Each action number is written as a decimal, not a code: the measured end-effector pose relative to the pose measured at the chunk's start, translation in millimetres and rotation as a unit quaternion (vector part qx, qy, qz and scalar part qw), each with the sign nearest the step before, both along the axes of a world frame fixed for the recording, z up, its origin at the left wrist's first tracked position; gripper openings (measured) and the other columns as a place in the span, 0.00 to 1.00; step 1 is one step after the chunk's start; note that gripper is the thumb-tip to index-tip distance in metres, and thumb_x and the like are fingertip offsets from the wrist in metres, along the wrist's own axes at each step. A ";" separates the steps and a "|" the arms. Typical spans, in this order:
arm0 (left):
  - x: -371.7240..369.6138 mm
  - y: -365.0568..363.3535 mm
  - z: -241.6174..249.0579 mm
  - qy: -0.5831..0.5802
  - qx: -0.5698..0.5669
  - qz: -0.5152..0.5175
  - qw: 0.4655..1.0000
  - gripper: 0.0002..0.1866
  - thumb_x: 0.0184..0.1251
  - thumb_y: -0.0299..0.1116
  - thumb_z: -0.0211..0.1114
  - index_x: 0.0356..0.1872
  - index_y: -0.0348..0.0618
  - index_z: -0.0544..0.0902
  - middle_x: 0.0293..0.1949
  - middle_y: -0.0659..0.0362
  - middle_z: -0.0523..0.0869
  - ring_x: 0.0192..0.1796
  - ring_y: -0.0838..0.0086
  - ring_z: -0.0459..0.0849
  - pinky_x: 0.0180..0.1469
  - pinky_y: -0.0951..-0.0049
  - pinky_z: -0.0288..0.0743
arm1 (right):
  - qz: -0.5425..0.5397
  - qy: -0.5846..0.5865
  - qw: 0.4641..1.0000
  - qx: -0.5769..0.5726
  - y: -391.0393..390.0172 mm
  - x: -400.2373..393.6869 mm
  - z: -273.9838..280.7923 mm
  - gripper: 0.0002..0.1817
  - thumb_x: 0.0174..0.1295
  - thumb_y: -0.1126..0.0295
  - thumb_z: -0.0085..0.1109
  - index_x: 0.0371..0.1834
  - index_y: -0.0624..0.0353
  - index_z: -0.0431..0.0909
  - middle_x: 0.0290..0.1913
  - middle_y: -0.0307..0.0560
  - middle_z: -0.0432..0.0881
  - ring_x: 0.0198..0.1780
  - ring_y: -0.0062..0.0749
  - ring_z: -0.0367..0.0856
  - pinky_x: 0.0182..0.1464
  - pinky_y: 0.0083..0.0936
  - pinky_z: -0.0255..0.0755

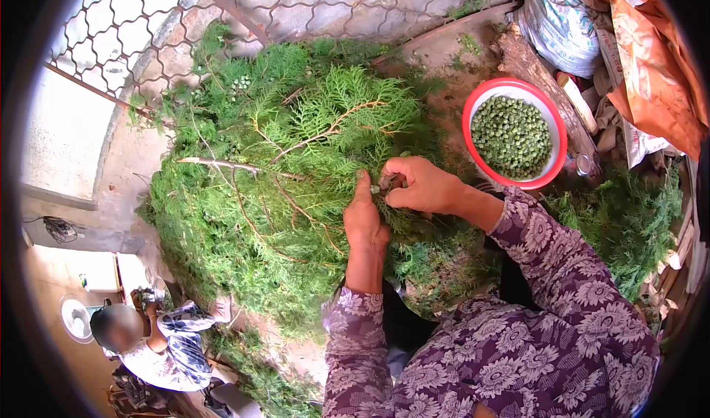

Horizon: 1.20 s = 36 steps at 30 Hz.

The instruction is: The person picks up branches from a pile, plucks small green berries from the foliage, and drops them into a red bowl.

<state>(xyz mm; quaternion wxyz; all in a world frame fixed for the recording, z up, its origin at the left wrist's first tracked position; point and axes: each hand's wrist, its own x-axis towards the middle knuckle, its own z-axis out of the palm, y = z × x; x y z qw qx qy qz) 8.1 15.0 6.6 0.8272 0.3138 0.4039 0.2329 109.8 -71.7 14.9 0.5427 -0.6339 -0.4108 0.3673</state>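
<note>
Both hands meet over a big heap of leafy green conifer branches [244, 218]. My left hand [364, 222] is closed on a conifer sprig [355, 159], its thumb pointing up along it. Close against it on the right, my right hand [425, 185] is bent in a pinch, thumb and forefinger nearly together. Something small and pale green shows between the two hands, too small to name. To the right of my right hand stands a red-rimmed white basin [560, 163] holding many small round green cones [510, 137].
A wire mesh fence [296, 4] runs behind the heap. Sacks [562, 26] and an orange bag [651, 70] lie by a log [543, 70] at upper right. More branches [621, 218] lie at right. Another person [163, 344] sits at lower left near a white fan [76, 318].
</note>
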 end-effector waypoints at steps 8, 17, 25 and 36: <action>-7.3 14.6 -1.6 0.023 0.045 0.017 0.999 0.26 0.64 0.46 0.56 0.50 0.31 0.71 0.43 0.51 0.77 0.42 0.68 0.77 0.41 0.69 0.74 | 0.136 0.316 0.939 -0.005 -12.2 5.6 27.7 0.09 0.50 0.73 0.54 0.35 0.62 0.73 0.23 0.39 0.75 0.22 0.19 0.71 0.21 0.16 0.62; -2.5 -1.2 8.3 0.065 0.025 -0.001 0.998 0.20 0.65 0.44 0.56 0.43 0.33 0.76 0.41 0.54 0.80 0.41 0.71 0.78 0.43 0.70 0.74 | 0.025 -0.030 0.988 0.148 1.8 0.7 10.2 0.09 0.51 0.69 0.59 0.33 0.61 0.75 0.28 0.38 0.77 0.25 0.21 0.73 0.25 0.19 0.66; -2.3 -0.8 -14.2 0.095 0.046 -0.007 0.994 0.20 0.61 0.44 0.61 0.38 0.33 0.78 0.38 0.56 0.80 0.38 0.73 0.79 0.39 0.72 0.75 | 0.012 -0.200 0.979 0.044 -1.7 0.4 6.5 0.13 0.42 0.67 0.60 0.30 0.63 0.76 0.22 0.50 0.78 0.24 0.38 0.78 0.28 0.29 0.71; -9.1 4.4 -14.1 0.050 0.026 -0.029 0.998 0.25 0.63 0.46 0.59 0.44 0.28 0.75 0.42 0.52 0.79 0.39 0.72 0.78 0.40 0.74 0.73 | 0.089 0.100 0.991 0.005 -2.1 2.3 11.5 0.07 0.53 0.69 0.56 0.32 0.61 0.74 0.22 0.40 0.76 0.20 0.19 0.73 0.21 0.17 0.64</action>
